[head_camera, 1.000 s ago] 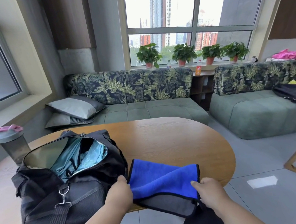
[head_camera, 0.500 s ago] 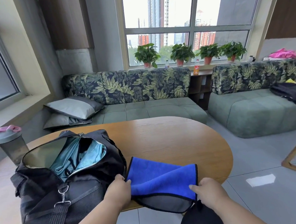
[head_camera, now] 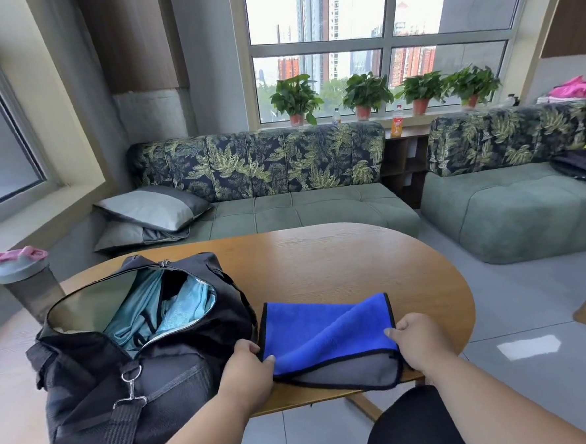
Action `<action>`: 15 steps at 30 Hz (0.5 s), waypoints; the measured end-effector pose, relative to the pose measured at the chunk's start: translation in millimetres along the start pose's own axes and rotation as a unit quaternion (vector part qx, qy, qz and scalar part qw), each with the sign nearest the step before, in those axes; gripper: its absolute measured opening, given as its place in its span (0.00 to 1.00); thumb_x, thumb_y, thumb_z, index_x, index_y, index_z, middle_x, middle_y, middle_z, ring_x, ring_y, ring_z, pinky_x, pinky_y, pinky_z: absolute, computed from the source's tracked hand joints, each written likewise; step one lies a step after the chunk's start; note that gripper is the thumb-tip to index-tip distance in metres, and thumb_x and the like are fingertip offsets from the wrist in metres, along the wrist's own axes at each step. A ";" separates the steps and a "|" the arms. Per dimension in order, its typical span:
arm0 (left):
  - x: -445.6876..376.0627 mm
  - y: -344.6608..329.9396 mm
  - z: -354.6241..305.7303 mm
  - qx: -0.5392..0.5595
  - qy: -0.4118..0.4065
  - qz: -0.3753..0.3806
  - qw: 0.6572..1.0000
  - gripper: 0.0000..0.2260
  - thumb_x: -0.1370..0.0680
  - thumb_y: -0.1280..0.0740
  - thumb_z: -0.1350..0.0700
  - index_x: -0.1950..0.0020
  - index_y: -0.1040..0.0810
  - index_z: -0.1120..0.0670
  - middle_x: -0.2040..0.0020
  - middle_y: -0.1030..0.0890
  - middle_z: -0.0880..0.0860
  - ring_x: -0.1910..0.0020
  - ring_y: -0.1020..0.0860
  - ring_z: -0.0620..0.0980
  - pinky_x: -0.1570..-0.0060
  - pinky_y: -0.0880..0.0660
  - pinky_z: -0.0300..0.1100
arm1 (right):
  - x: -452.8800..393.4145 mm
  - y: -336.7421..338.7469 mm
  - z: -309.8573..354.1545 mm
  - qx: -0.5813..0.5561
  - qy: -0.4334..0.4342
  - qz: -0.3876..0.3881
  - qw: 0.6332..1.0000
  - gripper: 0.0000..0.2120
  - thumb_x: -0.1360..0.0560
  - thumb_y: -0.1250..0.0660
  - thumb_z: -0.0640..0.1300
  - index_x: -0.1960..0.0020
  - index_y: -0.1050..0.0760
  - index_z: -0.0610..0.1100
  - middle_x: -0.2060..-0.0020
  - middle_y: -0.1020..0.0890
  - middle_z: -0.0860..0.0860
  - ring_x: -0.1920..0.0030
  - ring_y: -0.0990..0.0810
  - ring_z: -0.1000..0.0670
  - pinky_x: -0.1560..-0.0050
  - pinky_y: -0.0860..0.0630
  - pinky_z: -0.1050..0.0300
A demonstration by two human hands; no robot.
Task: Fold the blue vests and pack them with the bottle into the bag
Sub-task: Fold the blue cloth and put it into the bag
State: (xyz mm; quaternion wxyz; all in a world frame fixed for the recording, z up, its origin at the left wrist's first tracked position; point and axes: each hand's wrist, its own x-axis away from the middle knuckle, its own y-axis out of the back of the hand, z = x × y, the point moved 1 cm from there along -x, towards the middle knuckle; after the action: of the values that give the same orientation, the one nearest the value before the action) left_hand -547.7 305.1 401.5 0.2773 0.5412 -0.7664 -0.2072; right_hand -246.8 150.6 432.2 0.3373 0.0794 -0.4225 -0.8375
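**Blue cloth being flattened at the table's near edge, bag waiting open beside it**

Compared with a second ago, the blue cloth (head_camera: 329,333) is lying a little flatter and squarer on the table (head_camera: 338,260), and both hands are sitting slightly further back toward the near edge, drawing the folded piece taut between them. The change is small: the grip points are staying the same, on the two near corners. Judging from this, the fold on this piece is nearly finished and the lift into the bag is probably coming next.

The left hand (head_camera: 245,365) is pinching the cloth's near left corner, thumb on top of the blue layer and the remaining fingers curled beneath, right against the side of the bag (head_camera: 123,379). The right hand (head_camera: 417,341) is gripping the near right corner, thumb lying over the black trim and fingers tucked under the edge, knuckles up. Both forearms are reaching in from the bottom of the view, roughly parallel.

The cloth is resting at the table's near edge, its grey underside overhanging slightly, touching the bag on its left. The bag is standing unzipped on the near left part of the table, with pale blue fabric already inside. The bottle (head_camera: 24,283), with a pink lid, is standing upright behind the bag toward the table's left edge, not yet packed
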 end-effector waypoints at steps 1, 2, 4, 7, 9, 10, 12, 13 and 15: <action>2.2 -0.2 -1.6 0.001 0.005 -0.005 1.000 0.13 0.21 0.28 0.51 0.44 0.31 0.50 0.62 0.15 0.54 0.62 0.15 0.55 0.56 0.16 0.54 | -4.1 0.5 2.6 0.006 0.003 -0.003 1.000 0.18 0.23 0.27 0.51 0.66 0.31 0.48 0.72 0.28 0.50 0.68 0.29 0.47 0.62 0.29 0.51; 2.5 -1.8 -1.1 0.007 0.003 -0.013 1.000 0.13 0.21 0.28 0.51 0.44 0.31 0.49 0.62 0.15 0.54 0.62 0.15 0.55 0.56 0.17 0.53 | -5.9 1.7 5.7 0.010 0.004 -0.006 1.000 0.18 0.23 0.27 0.52 0.66 0.30 0.48 0.72 0.27 0.50 0.68 0.27 0.46 0.61 0.26 0.50; 2.9 -2.2 -0.1 0.038 0.013 -0.016 0.999 0.12 0.22 0.28 0.52 0.45 0.31 0.48 0.60 0.15 0.54 0.62 0.15 0.55 0.55 0.16 0.55 | -0.7 5.6 13.1 0.006 0.005 -0.014 1.000 0.18 0.22 0.27 0.53 0.65 0.29 0.48 0.70 0.25 0.49 0.67 0.24 0.43 0.57 0.22 0.48; 2.8 -2.4 0.4 0.126 0.045 -0.006 0.991 0.10 0.21 0.30 0.56 0.44 0.29 0.48 0.57 0.15 0.58 0.60 0.14 0.61 0.56 0.16 0.61 | 13.4 13.7 19.8 -0.023 -0.005 -0.037 0.999 0.18 0.22 0.29 0.54 0.63 0.27 0.44 0.69 0.20 0.51 0.64 0.21 0.44 0.61 0.27 0.52; 4.9 -1.8 -2.4 0.171 0.051 -0.021 0.984 0.08 0.18 0.33 0.59 0.42 0.29 0.50 0.54 0.16 0.59 0.56 0.14 0.65 0.53 0.16 0.61 | 23.2 20.8 23.5 -0.092 0.000 -0.036 0.995 0.15 0.22 0.29 0.53 0.62 0.25 0.45 0.70 0.21 0.52 0.66 0.23 0.46 0.64 0.30 0.53; 4.9 -2.8 -2.5 0.186 0.049 -0.029 0.981 0.07 0.17 0.35 0.60 0.41 0.30 0.51 0.53 0.17 0.59 0.53 0.15 0.66 0.51 0.17 0.60 | 28.2 24.9 25.2 -0.145 0.001 -0.028 0.989 0.14 0.22 0.30 0.50 0.62 0.27 0.44 0.70 0.23 0.51 0.67 0.25 0.47 0.64 0.32 0.54; 8.8 -2.8 -4.0 0.179 0.041 -0.037 0.982 0.07 0.15 0.39 0.61 0.40 0.31 0.51 0.52 0.18 0.60 0.52 0.16 0.66 0.50 0.18 0.57 | 38.0 29.6 26.0 -0.238 -0.031 0.012 0.971 0.11 0.21 0.33 0.45 0.60 0.30 0.44 0.68 0.27 0.48 0.70 0.27 0.47 0.67 0.32 0.57; 11.5 -1.5 -5.5 0.160 0.039 -0.041 0.986 0.07 0.15 0.40 0.62 0.40 0.31 0.51 0.52 0.19 0.60 0.53 0.16 0.65 0.51 0.18 0.56 | 42.8 28.9 23.5 -0.254 -0.055 0.038 0.965 0.09 0.22 0.34 0.43 0.59 0.31 0.44 0.68 0.27 0.46 0.72 0.27 0.47 0.70 0.32 0.58; 10.5 1.3 -5.6 0.105 0.015 -0.057 0.993 0.08 0.17 0.38 0.61 0.40 0.31 0.51 0.51 0.19 0.58 0.55 0.16 0.62 0.52 0.16 0.58 | 50.5 19.3 12.7 -0.238 -0.082 0.086 0.964 0.09 0.24 0.33 0.41 0.58 0.33 0.43 0.68 0.30 0.45 0.73 0.31 0.47 0.71 0.36 0.58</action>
State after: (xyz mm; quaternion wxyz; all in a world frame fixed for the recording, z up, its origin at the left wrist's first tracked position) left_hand -547.8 295.6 408.7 0.2188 0.6128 -0.7476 -0.1329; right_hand -280.9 119.0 462.6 0.3816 -0.1084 -0.2426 -0.8853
